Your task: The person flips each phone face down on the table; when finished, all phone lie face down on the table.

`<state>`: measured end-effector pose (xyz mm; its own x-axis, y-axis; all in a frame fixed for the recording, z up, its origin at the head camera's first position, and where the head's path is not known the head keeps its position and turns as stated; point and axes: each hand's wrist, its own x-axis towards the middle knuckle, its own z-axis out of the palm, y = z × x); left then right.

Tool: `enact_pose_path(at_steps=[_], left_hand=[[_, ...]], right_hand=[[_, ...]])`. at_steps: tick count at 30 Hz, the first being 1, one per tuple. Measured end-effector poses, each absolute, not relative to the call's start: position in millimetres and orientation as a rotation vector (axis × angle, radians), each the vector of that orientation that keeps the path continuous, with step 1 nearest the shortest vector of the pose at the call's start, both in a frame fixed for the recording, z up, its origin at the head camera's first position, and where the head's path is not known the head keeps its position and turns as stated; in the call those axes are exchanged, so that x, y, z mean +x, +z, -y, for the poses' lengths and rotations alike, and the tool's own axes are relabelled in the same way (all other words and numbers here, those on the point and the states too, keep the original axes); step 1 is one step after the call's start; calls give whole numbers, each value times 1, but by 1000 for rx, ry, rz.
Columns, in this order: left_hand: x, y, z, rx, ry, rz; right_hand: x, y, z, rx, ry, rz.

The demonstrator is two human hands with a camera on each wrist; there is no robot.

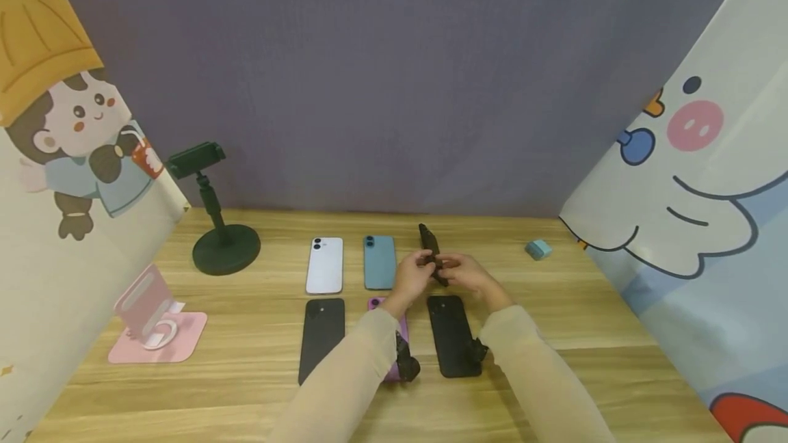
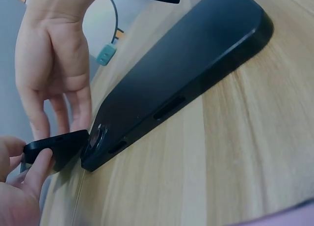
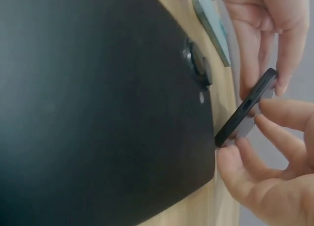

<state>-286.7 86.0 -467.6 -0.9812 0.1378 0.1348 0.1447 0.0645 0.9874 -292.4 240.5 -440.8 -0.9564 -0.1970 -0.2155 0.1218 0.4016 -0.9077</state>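
A dark phone is held tilted up on edge at the back of the table, between both hands. My left hand pinches it from the left; in the left wrist view the left hand's index finger lies along its dark face. My right hand grips the opposite side, with thumb and fingers around the phone's edges in the right wrist view. Directly in front lies a black phone, back up. A purple phone lies partly hidden under the left forearm.
A white phone, a blue phone and another black phone lie to the left. Farther left stand a dark green phone stand and a pink folding stand. A small teal block sits at the right.
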Motion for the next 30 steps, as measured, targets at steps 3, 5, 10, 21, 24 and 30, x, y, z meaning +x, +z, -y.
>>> enact_pose_path(at_steps=[3, 5, 10, 21, 24, 30], left_hand=[[-289, -468, -84, -305, -2030, 2358], [-290, -469, -84, -296, -1968, 2412], [-290, -464, -81, -250, -1700, 2591], [-293, -469, -75, -226, -1490, 2707], [-293, -470, -75, -232, -1478, 2723], [-291, -471, -76, -237, -1445, 2752]], right_hand=[[-293, -444, -242, -33, -1544, -2401], [-294, -445, -242, -16, -1530, -2410], [-297, -449, -243, 6, -1520, -2426], [-298, -450, -239, 2, -1443, -2507], [-300, -451, -242, -4, -1411, -2525], [-301, -454, -244, -80, -1353, -2593]])
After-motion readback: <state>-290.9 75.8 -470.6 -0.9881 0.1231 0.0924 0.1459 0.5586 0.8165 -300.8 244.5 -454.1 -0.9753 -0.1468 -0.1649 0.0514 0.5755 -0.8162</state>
